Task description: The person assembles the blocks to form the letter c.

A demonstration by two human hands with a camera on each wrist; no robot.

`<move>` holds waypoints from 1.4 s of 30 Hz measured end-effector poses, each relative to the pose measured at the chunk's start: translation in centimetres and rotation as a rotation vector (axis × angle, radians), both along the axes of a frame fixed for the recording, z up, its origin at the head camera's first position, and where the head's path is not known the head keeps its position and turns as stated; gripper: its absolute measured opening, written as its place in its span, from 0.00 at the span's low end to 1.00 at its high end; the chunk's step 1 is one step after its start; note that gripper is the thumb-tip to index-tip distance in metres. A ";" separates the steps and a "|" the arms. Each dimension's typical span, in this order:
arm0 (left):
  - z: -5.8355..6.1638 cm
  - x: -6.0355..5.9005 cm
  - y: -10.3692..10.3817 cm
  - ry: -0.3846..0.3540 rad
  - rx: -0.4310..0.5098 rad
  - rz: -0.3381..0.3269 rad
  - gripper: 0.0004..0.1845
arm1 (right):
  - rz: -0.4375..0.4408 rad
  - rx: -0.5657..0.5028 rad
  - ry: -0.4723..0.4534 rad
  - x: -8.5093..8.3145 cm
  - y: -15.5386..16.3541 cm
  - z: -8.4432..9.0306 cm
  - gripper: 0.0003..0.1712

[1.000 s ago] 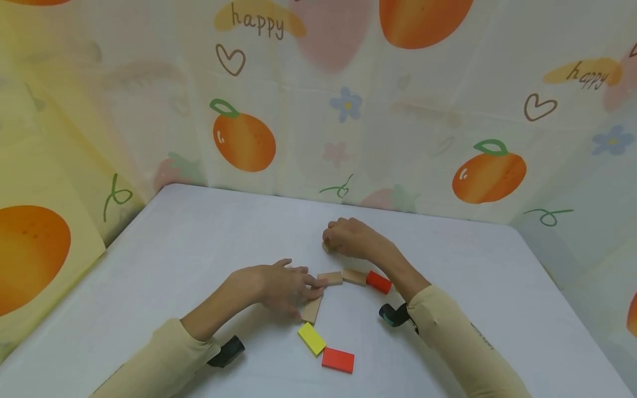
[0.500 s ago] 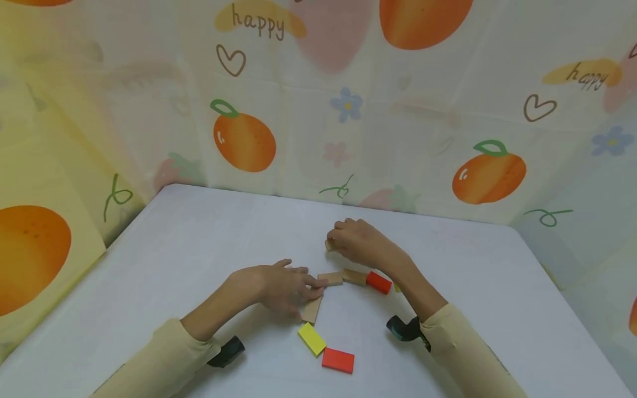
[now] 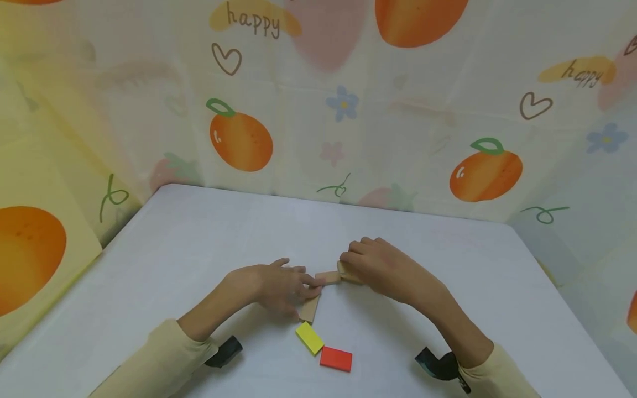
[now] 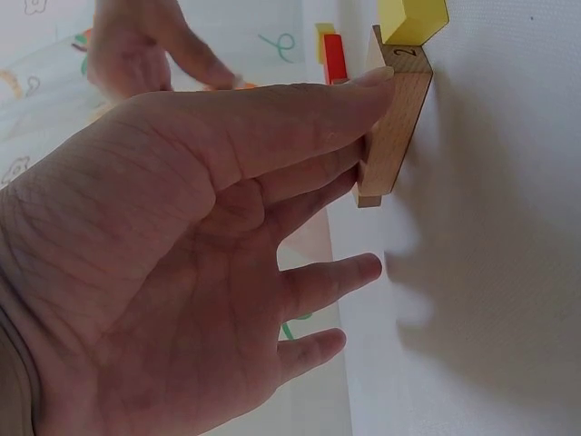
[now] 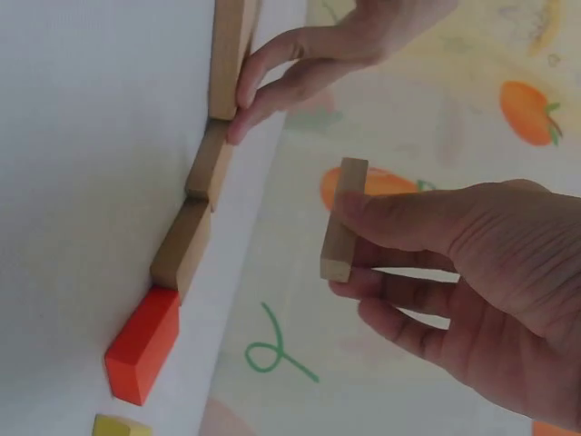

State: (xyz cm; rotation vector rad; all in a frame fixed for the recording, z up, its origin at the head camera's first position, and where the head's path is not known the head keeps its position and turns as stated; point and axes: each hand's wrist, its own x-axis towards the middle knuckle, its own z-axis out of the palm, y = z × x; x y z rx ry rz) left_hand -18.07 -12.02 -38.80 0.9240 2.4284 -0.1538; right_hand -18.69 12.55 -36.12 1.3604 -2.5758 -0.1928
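Observation:
Small rectangular blocks form a curved row on the white table. In the head view my left hand (image 3: 281,287) lies over a slanted wooden block (image 3: 309,310), fingers extended. Its thumb and first fingers touch this block's outer side. My right hand (image 3: 393,271) pinches another wooden block (image 5: 338,250) between thumb and fingers; in the right wrist view it is raised off the table, apart from the row. Further along the row are a wooden block (image 5: 209,162), a second plain wooden block (image 5: 182,243), a red block (image 5: 143,345) and a yellow block (image 5: 118,425).
Nearer me, a yellow block (image 3: 309,338) and a red block (image 3: 335,359) continue the row from the slanted block. Printed cloth (image 3: 298,127) with oranges hangs behind the white table (image 3: 224,221).
My right hand has come nearer me and to the right with its wooden block, now overlapping the row in the head view. My left hand stays in place.

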 end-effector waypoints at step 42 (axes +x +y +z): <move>-0.1 -0.2 0.1 0.017 0.029 -0.011 0.38 | -0.123 0.247 -0.557 7.6 1.8 -2.8 0.12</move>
